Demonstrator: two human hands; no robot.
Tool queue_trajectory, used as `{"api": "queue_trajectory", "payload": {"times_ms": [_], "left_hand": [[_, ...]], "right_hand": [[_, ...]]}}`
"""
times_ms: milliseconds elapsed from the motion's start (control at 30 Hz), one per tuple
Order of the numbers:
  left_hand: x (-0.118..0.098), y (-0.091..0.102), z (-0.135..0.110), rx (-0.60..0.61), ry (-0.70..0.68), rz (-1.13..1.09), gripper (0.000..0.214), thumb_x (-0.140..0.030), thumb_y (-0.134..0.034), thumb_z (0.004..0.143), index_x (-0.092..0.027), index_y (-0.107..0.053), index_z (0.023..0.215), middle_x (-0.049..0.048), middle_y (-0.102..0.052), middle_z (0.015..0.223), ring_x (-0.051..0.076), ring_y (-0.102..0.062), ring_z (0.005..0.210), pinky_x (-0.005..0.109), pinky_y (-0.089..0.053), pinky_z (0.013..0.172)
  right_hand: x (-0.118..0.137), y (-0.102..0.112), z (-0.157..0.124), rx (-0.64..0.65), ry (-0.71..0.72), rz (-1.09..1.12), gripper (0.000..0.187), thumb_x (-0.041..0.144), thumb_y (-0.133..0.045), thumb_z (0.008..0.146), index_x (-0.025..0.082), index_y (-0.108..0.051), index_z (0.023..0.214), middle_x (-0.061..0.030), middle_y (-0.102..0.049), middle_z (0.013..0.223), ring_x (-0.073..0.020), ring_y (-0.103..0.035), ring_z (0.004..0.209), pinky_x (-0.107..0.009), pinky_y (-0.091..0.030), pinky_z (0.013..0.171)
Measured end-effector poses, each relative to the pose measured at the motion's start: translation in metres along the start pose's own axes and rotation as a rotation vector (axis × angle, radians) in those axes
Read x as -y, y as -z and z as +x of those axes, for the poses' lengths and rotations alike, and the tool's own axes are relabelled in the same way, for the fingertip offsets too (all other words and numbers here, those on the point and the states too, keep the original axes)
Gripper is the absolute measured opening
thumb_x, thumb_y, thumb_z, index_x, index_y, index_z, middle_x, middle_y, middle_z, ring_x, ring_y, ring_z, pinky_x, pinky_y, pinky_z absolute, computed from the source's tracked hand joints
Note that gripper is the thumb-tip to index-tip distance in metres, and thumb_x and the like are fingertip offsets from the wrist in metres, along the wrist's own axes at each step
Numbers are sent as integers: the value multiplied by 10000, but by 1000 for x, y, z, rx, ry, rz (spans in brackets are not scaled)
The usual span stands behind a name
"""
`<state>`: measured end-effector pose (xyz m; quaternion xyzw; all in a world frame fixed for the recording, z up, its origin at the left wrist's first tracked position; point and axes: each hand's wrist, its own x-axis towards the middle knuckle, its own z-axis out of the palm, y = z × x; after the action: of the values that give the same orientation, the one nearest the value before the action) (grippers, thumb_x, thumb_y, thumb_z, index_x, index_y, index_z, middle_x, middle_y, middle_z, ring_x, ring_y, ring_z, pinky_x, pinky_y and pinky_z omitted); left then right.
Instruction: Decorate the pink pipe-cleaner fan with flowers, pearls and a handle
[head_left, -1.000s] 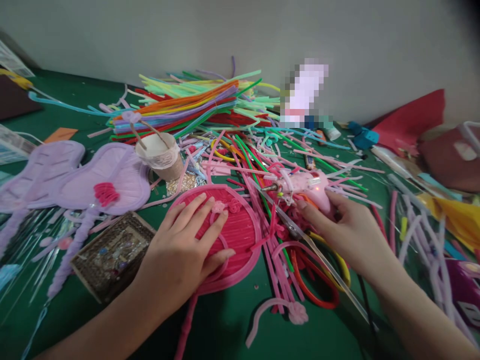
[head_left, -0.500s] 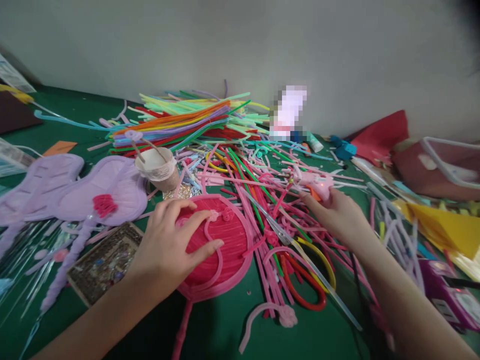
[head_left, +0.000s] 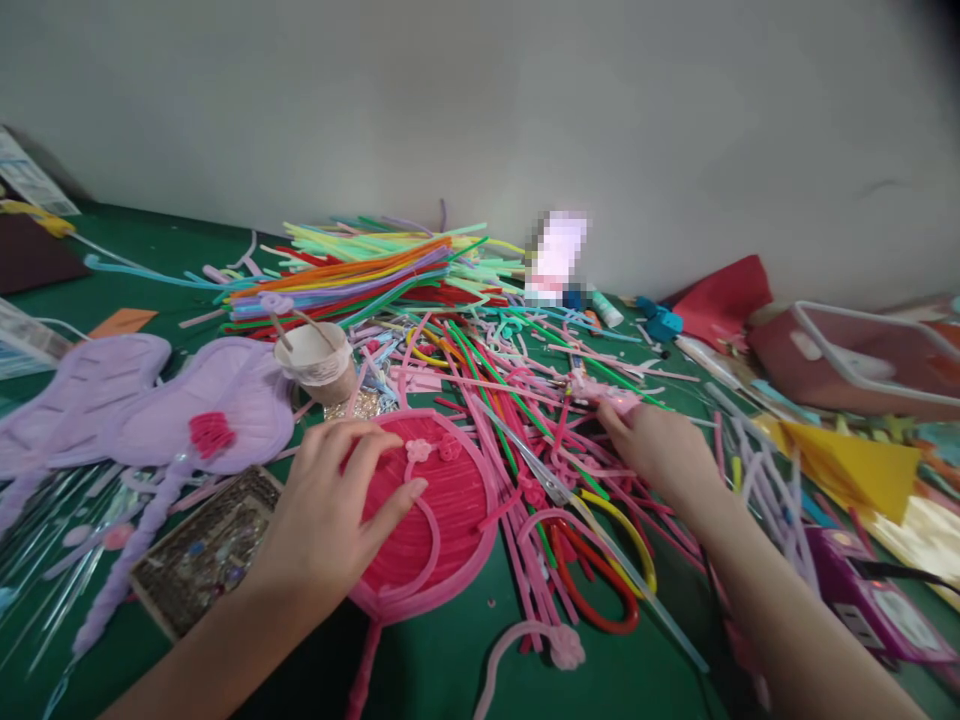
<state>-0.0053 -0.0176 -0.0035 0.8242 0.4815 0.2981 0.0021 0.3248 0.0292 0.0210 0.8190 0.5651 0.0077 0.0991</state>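
My left hand hovers at the left side of a round red fan edged in pink pipe cleaner. Its fingers are apart and hold nothing. On the fan are a pale pink flower, a darker pink flower and a curved pink stem. To the right, my right hand is closed round the back of a pink glue gun, low over the heaped pipe cleaners; its fingers are partly hidden. Between the hands lie scissors with red and yellow handles. A loose pink flower on a stem rests in front.
Bundled coloured pipe cleaners lie at the back by the wall. A cup with sticks stands behind the fan. Lilac butterfly wings and a box of beads are left; a purple device and a plastic bin are right.
My right hand has moved the glue gun lower, onto or just over the pile. My left fingertips have come away from the pale pink flower. The whole view has shifted slightly.
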Motion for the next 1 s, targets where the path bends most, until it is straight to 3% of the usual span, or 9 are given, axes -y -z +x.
{"api": "queue_trajectory", "payload": {"times_ms": [167,267,367,467,600,733,1000], "left_hand": [[-2,6,3,-97,-12,-73,76,-284,-538,953,-211,-539,931,51,-630,925,241,-577,955,397,-480,864],[-1,7,3,-115,-4,-117,80,-250,-549,944,-223,-531,870,35,-645,883,225,-587,906,367,-480,813],[2,7,0,-86,-15,-181,120,-205,-571,928,-228,-544,814,17,-679,873,214,-597,935,362,-471,834],[5,8,-4,-64,-38,-204,107,-209,-581,932,-236,-593,829,5,-715,888,218,-600,996,381,-457,878],[7,7,-8,-65,-43,-210,131,-277,-545,966,-253,-657,903,-7,-739,900,218,-606,1000,389,-447,894],[8,3,-9,-67,-72,-199,149,-250,-529,975,-259,-677,996,-14,-759,983,217,-593,1023,392,-442,919],[7,0,-11,-93,-100,-188,259,-170,-499,964,-240,-661,1153,17,-759,1088,227,-600,1065,408,-471,936]], "right_hand": [[0,25,-2,-4,19,-85,594,523,-387,952,67,-760,879,-273,-729,858,-391,-716,801,-399,-474,608],[2,49,11,-59,68,-119,479,462,-459,930,92,-762,922,-261,-731,923,-379,-705,839,-410,-485,644],[16,71,39,-107,257,-94,344,342,-504,906,131,-769,964,-207,-746,931,-330,-694,850,-390,-487,684],[41,82,72,-59,434,-56,240,264,-592,867,185,-777,997,-109,-765,996,-256,-687,913,-324,-484,778],[73,79,102,53,563,-56,180,205,-641,866,176,-759,998,-55,-757,998,-214,-682,955,-300,-498,851],[90,69,115,135,625,-79,295,347,-624,939,165,-642,1171,-74,-661,1184,-210,-650,1027,-411,-549,888],[107,60,128,91,494,-119,365,379,-611,947,179,-595,1251,-90,-609,1271,-232,-629,1081,-436,-551,901]]}}
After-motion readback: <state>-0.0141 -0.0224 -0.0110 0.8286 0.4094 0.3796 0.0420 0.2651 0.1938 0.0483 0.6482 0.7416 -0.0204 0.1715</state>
